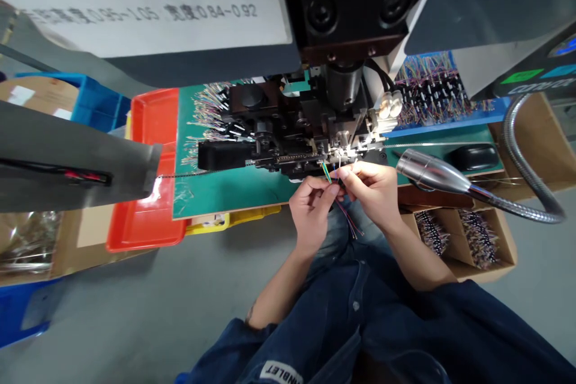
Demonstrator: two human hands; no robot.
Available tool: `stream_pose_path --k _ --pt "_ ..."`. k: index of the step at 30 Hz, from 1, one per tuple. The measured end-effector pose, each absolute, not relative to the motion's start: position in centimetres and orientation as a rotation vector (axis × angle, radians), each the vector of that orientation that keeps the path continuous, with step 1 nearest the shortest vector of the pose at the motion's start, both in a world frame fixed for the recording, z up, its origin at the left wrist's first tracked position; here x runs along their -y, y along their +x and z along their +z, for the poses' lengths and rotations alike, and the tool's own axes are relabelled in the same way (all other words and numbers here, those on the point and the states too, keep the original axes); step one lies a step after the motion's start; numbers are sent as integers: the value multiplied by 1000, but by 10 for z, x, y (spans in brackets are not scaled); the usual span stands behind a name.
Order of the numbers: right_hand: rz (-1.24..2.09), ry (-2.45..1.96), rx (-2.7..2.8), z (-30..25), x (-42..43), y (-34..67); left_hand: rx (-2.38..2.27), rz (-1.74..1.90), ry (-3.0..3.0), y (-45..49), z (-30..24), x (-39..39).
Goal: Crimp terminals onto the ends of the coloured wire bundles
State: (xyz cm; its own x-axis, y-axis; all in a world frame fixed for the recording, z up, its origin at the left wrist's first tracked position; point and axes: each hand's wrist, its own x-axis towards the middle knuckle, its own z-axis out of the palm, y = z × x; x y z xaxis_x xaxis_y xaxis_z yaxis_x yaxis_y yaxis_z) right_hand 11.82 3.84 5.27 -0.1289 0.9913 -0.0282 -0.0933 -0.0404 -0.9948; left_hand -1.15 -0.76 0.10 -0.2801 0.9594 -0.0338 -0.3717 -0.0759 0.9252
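Observation:
Both hands meet just in front of the crimping machine (pixel 288 150), under its lit working point. A thin multicoloured wire bundle (pixel 348 216) runs between them, its loose ends hanging down over my lap. My left hand (pixel 312 210) is closed on the bundle, thumb against fingers; green, yellow and blue strands rise above it toward the machine. Fingers of my right hand (pixel 371 189) pinch wires close to the machine's front edge. Whether a wire end sits inside the machine is too small to tell.
A bendable lamp (pixel 423 171) reaches in from the right, near my right hand. Finished-looking wire bundles lie in a blue tray (pixel 450 123) and a cardboard box (pixel 499 264). At left are a red tray (pixel 148 234) and a grey metal arm (pixel 76 162) on the green table (pixel 225 192).

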Motion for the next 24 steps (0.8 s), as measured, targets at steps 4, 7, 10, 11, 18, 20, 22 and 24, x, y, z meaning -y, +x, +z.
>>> stream_pose_path --k 4,7,10,11,18,20,22,24 --pt "1456 -1082 1108 44 -42 115 -1092 1639 749 -11 3 4" --pt "1493 -1087 1044 38 -44 114 -1102 1672 741 -11 4 2" --pt "1517 -1100 1023 35 -45 113 -1123 1676 738 -11 5 0" --pt "1524 -1098 1020 36 -45 112 -1123 1680 738 -11 5 0" --pt "1528 -1086 1007 37 -44 111 -1099 1701 753 -11 4 -1" --pt "1510 -1100 1030 38 -45 112 -1099 1697 748 -12 5 0" --pt "1490 -1104 1078 42 -45 113 -1092 1693 740 -12 6 0" --pt "1473 -1102 1138 48 -45 114 -1078 1681 736 -12 7 0"
